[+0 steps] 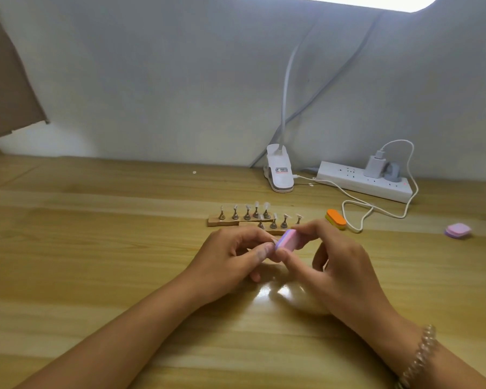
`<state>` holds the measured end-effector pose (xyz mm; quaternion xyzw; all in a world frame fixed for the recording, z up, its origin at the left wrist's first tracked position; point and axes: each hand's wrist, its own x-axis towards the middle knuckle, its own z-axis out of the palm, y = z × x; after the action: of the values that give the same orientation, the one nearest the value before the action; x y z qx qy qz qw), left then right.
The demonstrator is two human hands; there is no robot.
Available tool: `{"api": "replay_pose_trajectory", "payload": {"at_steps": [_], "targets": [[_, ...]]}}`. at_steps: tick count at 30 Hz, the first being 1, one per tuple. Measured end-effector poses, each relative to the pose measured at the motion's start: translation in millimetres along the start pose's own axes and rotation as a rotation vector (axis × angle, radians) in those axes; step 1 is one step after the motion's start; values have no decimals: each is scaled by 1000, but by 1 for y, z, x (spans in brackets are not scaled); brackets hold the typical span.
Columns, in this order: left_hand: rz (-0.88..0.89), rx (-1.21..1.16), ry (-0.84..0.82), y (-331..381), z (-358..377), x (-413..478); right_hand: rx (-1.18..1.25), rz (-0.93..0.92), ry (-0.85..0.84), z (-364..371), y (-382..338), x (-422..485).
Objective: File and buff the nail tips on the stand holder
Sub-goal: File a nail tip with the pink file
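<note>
Pinching a pink buffer (288, 239), right hand (340, 265) meets left hand (230, 259) (curled).

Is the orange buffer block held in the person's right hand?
No, the right hand grips the pink buffer block, while the orange buffer block lies on the table beside the nail tip stands.

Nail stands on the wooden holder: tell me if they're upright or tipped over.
Upright. Each metal stand sits base-down on the wooden holder, nail tip on top; none lies sideways.
</note>
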<state>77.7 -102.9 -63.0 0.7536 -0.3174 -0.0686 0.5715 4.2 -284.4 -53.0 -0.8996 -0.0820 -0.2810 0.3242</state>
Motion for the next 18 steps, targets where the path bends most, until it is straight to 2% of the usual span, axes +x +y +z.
{"api": "replay_pose_trajectory", "payload": {"at_steps": [4, 7, 11, 15, 18], "targets": [[20, 31, -6, -1, 0, 0, -35, -69, -40, 3, -2, -1], [29, 30, -3, 0, 0, -1, 14, 3, 31, 0, 1, 2], [42, 90, 15, -1, 0, 0, -27, -37, -55, 2, -2, 0], [4, 59, 46, 1, 2, -1, 169, 133, 92, -6, 9, 4], [42, 144, 70, 0, 3, -1, 114, 11, -4, -2, 0, -1]]}}
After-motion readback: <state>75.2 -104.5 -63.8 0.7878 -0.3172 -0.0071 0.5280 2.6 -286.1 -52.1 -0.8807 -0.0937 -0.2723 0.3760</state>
